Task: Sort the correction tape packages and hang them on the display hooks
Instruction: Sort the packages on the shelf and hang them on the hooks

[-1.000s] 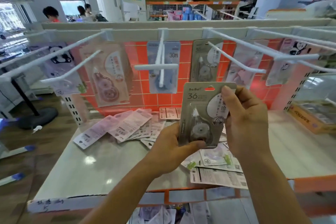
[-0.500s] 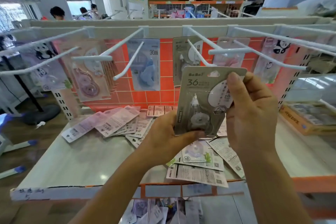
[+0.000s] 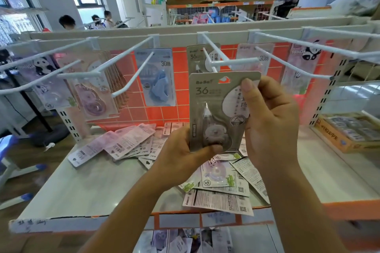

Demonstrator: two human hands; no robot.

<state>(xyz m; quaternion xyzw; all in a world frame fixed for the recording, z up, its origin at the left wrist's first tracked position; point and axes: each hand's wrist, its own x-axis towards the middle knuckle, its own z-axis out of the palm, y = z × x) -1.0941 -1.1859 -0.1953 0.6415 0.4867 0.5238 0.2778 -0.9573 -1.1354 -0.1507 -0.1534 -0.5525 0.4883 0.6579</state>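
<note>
grey package [image 3: 213, 108] upright, pinched by left hand [image 3: 181, 154] at base, right hand [image 3: 269, 121] at top edge, just below hook [image 3: 208, 58] tip

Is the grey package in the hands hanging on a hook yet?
Not hung. The left hand and right hand hold the grey package upright in front of the hook, whose tip ends above its top edge.
</note>
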